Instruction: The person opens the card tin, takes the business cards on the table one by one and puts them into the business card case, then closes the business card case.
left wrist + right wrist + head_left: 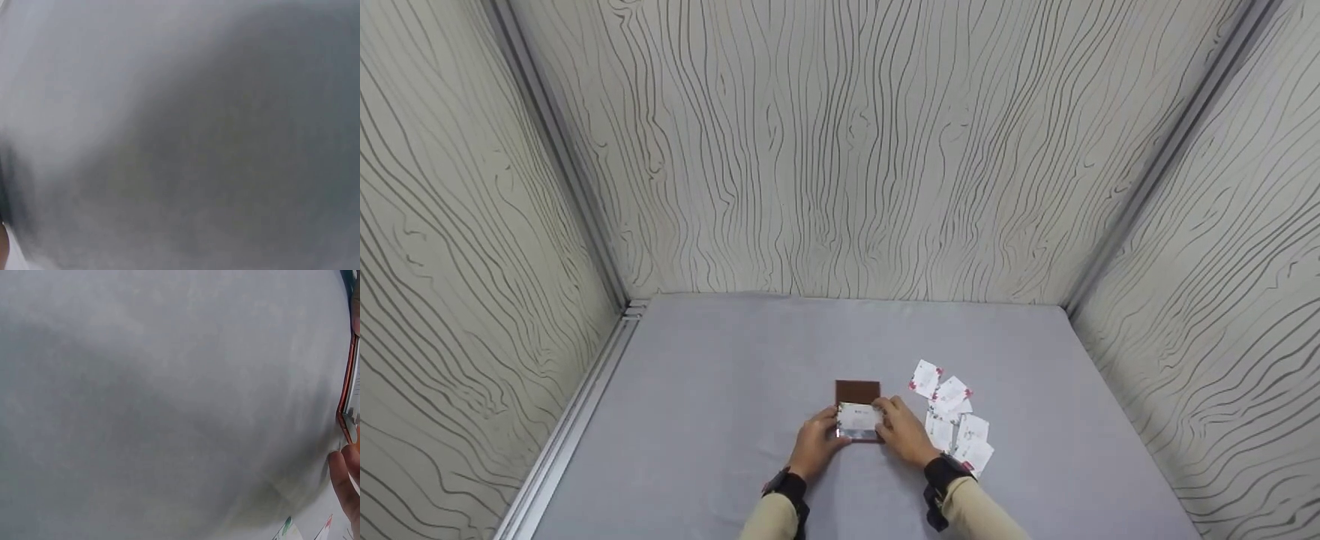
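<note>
Brown card holder point(858, 391) — long axis fore-and-aft, bare end pointing away | hands point(814, 444) point(907, 435) — gripping its sides

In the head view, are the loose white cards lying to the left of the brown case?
No, the loose white cards lie to the right of the brown case.

Head view high — others seemingly close

So it's a grey, cloth-covered counter point(720, 360), slightly wrinkled. Bunch of loose cards point(956, 409) scattered on the right, some overlapping. Brown holder point(858, 391) near the middle, can't tell if it's actually touching down.
</note>
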A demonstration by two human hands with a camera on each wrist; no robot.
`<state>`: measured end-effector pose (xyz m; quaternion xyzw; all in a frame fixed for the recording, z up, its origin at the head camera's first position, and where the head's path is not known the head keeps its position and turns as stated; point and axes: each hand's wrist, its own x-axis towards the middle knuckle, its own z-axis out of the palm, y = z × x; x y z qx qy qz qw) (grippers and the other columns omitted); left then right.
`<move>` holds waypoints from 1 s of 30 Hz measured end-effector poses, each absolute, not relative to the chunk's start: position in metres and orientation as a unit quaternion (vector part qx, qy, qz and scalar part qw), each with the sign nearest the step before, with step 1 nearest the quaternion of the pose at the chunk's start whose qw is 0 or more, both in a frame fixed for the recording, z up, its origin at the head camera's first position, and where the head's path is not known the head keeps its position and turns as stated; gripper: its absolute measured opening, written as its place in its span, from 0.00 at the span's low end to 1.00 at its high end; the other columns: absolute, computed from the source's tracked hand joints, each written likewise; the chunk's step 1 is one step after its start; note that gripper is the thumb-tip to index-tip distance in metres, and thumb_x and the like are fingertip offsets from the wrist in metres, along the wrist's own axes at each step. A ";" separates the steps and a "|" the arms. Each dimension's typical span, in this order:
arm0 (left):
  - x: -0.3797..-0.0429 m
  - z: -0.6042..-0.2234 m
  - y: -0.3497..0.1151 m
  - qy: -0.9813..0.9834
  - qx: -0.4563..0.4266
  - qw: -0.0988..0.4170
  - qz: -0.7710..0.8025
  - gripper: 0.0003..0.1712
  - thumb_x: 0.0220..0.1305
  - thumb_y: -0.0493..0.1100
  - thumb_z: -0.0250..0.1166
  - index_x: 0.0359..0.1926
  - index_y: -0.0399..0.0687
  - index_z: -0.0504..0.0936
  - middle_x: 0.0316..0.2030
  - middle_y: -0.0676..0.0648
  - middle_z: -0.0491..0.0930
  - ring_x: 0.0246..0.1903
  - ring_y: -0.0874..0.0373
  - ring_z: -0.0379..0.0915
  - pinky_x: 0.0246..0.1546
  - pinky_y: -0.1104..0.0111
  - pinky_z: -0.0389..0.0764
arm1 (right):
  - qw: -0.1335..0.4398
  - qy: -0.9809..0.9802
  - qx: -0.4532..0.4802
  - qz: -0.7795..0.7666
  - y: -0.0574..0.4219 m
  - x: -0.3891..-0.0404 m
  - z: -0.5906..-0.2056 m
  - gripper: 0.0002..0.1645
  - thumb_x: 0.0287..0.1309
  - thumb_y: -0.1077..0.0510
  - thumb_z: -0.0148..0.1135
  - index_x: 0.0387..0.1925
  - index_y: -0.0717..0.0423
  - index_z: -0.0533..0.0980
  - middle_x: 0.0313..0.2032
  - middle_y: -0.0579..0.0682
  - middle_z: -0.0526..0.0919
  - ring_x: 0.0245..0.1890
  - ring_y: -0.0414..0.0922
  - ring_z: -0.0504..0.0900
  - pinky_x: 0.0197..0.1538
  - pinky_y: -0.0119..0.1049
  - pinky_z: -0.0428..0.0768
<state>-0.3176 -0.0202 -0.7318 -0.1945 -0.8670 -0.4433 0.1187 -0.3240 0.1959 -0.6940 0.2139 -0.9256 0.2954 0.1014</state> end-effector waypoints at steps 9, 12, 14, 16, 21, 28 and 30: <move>-0.319 -0.730 -0.019 -0.867 -0.199 0.124 -0.440 0.22 0.51 0.37 0.76 0.46 0.29 0.84 0.54 0.31 0.79 0.57 0.38 0.74 0.59 0.50 0.75 | 0.086 -0.936 0.216 0.264 0.196 -0.324 -0.696 0.25 0.54 0.64 0.69 0.54 0.62 0.74 0.41 0.51 0.73 0.36 0.46 0.73 0.38 0.44 0.78; -0.318 -0.730 -0.020 -0.865 -0.201 0.125 -0.442 0.22 0.50 0.37 0.76 0.46 0.29 0.84 0.53 0.31 0.79 0.57 0.37 0.74 0.59 0.49 0.75 | 0.089 -0.937 0.220 0.256 0.196 -0.324 -0.696 0.25 0.54 0.64 0.69 0.54 0.62 0.74 0.42 0.53 0.73 0.39 0.50 0.75 0.41 0.47 0.79; -0.318 -0.730 -0.020 -0.863 -0.204 0.126 -0.444 0.22 0.51 0.37 0.76 0.46 0.30 0.84 0.54 0.31 0.79 0.57 0.37 0.74 0.59 0.49 0.75 | 0.092 -0.937 0.221 0.256 0.196 -0.324 -0.695 0.24 0.55 0.64 0.69 0.53 0.61 0.73 0.42 0.54 0.74 0.40 0.52 0.76 0.41 0.48 0.79; -0.317 -0.731 -0.021 -0.862 -0.209 0.130 -0.442 0.21 0.51 0.38 0.76 0.45 0.29 0.84 0.53 0.31 0.79 0.56 0.36 0.74 0.58 0.48 0.75 | 0.094 -0.935 0.224 0.259 0.195 -0.323 -0.696 0.23 0.55 0.65 0.68 0.53 0.62 0.73 0.42 0.55 0.74 0.40 0.55 0.77 0.41 0.50 0.79; -0.318 -0.733 -0.022 -0.866 -0.209 0.126 -0.437 0.21 0.53 0.39 0.75 0.45 0.29 0.84 0.54 0.31 0.78 0.57 0.36 0.74 0.59 0.49 0.74 | 0.102 -0.933 0.221 0.265 0.193 -0.324 -0.698 0.18 0.59 0.66 0.64 0.51 0.62 0.73 0.42 0.56 0.75 0.40 0.58 0.77 0.42 0.53 0.79; -0.318 -0.732 -0.021 -0.866 -0.196 0.106 -0.448 0.22 0.54 0.39 0.75 0.47 0.28 0.83 0.55 0.32 0.78 0.58 0.37 0.73 0.60 0.49 0.73 | 0.110 -0.935 0.210 0.265 0.192 -0.326 -0.701 0.18 0.58 0.68 0.64 0.50 0.59 0.73 0.43 0.54 0.74 0.42 0.58 0.78 0.40 0.53 0.81; -0.318 -0.732 -0.021 -0.867 -0.194 0.105 -0.447 0.22 0.54 0.40 0.75 0.47 0.29 0.83 0.55 0.32 0.78 0.58 0.37 0.73 0.60 0.49 0.73 | 0.112 -0.935 0.211 0.262 0.192 -0.327 -0.701 0.18 0.57 0.69 0.64 0.50 0.58 0.73 0.42 0.54 0.74 0.41 0.58 0.78 0.39 0.52 0.81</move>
